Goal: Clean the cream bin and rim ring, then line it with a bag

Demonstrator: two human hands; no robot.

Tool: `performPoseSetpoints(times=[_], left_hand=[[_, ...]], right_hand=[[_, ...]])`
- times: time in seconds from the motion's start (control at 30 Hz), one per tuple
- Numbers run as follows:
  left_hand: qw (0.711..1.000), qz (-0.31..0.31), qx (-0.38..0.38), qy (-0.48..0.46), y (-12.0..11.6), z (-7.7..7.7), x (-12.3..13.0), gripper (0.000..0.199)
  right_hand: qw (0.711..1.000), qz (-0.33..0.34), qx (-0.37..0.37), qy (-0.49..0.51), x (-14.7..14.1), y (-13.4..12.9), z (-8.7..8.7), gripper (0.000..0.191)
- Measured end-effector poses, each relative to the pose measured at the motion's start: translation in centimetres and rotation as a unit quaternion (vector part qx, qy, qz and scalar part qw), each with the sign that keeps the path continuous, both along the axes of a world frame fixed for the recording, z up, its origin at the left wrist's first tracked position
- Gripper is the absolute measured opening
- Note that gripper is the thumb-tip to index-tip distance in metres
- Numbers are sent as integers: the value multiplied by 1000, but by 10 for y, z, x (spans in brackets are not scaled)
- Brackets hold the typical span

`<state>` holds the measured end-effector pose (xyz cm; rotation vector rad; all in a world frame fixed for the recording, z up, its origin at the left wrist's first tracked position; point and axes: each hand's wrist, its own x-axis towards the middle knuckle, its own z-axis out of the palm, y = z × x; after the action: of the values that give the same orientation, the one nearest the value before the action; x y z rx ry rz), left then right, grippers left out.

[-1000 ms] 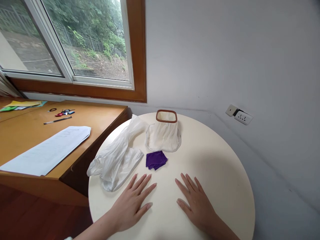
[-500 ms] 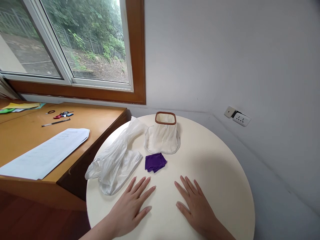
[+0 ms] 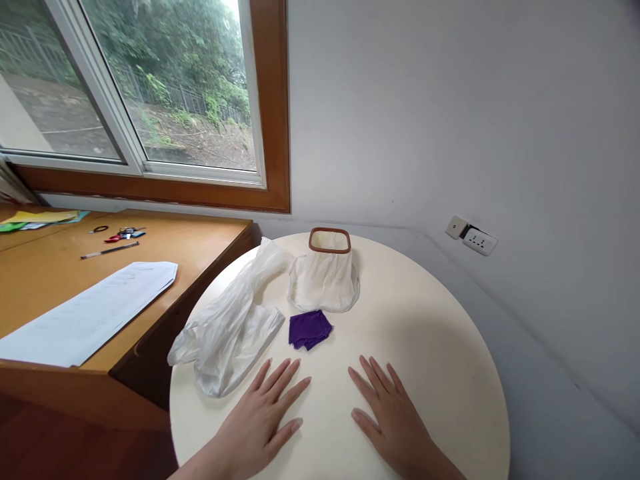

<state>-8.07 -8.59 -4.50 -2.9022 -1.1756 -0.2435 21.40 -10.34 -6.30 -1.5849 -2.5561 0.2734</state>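
From the head view, our left hand [image 3: 263, 420] and right hand [image 3: 393, 420] rest palms down, fingers spread, toward the table's [image 3: 440, 380] near edge. We see a purple cloth [image 3: 309, 330] beyond the left hand, a white bag [image 3: 225, 333] along the left edge, a brown-rimmed bin [image 3: 329, 280] by the far edge.

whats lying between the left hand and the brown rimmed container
In the head view, the purple cloth lies on the round table between the left hand and the brown-rimmed container.
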Motion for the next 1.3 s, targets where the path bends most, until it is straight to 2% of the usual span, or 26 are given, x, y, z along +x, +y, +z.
performPoseSetpoints(times=[0.43,0.6,0.73,0.83,0.93,1.0,1.07,1.17,1.3], left_hand=[[1000,-3,-12,-6,0,3,0,56],[998,-1,-28,-56,1,6,0,51],[984,59,-89,-144,5,14,9,37],[949,139,-140,-245,15,23,20,22],[906,178,-151,-354,37,27,33,20],[860,197,-166,-440,56,26,42,22],[782,224,-201,-546,74,24,53,28],[752,231,-209,-581,94,21,67,26],[738,234,-205,-599,100,13,73,26]], right_hand=[[1000,4,13,9,-1,1,0,54],[999,5,36,22,1,0,-1,51],[994,-9,82,65,1,4,-2,38],[986,-31,113,120,-1,15,6,30],[977,-26,136,160,-5,37,21,28],[971,-20,164,171,-7,58,34,26],[964,-25,195,181,-11,82,49,26],[951,-40,231,204,-20,123,74,26],[948,-61,244,194,-36,177,104,31]])
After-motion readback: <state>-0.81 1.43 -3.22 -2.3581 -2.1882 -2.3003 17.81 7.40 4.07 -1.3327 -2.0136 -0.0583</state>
